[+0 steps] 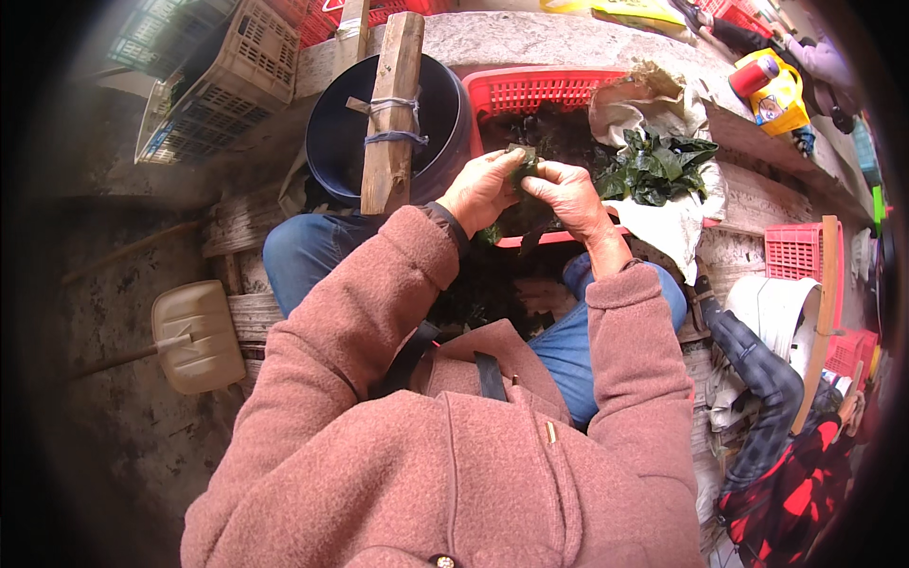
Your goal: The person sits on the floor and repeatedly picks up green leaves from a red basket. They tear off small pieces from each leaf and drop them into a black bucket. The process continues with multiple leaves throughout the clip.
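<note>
My left hand and my right hand are close together, both pinching a thin dark green frond that looks like seaweed. They hold it above a red plastic basket filled with dark, wet-looking seaweed. On the basket's right side lies a white woven sack, partly draped over the rim. A heap of glossy green fronds rests on this sack. Left of the basket stands a dark blue tub, with a wooden plank across it, bound with blue ties.
Stacked plastic crates stand at the upper left. A beige shovel lies on the floor to the left. At right are a person's plaid-trousered leg, a white bucket, and red baskets. A yellow bag sits farther back.
</note>
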The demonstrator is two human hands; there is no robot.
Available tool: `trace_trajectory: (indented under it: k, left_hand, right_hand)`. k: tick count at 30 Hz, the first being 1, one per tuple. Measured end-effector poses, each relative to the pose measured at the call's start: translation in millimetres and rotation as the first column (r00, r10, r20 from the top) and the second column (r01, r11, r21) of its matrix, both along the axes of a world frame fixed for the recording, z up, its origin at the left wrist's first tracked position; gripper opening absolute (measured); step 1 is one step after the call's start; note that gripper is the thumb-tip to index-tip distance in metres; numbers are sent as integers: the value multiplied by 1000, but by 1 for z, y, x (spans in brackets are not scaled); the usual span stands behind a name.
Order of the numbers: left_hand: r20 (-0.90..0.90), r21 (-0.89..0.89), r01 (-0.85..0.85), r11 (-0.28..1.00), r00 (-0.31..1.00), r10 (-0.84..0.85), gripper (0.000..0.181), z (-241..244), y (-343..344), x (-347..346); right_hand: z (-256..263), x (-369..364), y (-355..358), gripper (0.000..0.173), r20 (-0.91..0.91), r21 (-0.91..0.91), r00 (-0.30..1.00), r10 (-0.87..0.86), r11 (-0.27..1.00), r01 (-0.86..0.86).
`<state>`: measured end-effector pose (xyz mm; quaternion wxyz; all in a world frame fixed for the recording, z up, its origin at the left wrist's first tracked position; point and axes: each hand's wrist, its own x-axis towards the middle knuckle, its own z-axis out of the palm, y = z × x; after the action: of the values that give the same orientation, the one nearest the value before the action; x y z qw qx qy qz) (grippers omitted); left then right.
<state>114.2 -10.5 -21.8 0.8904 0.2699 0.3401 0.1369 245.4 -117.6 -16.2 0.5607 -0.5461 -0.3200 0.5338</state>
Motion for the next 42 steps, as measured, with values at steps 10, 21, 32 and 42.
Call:
trace_trajectory:
  k: [10, 21, 32, 42]
  left_hand:
    - [161, 90, -44, 995, 987, 29, 26, 14, 1, -4]
    - [-103, 596, 190, 780, 982, -161, 48, 15, -25, -6]
    - [-299, 609, 245, 754, 952, -68, 20, 11, -22, -7]
    - [-143, 310, -15, 951, 988, 62, 18, 17, -28, -12]
  right_hand:
    - [6, 2, -8, 34, -269, -194, 961, 66, 973, -122]
    - [-12, 9, 0, 27, -521, -8, 853, -46, 999, 49]
    - [-22, 14, 3, 16, -683, 54, 704, -192, 949, 311]
    - [-21, 18, -2, 25, -706, 198, 707, -28, 951, 236]
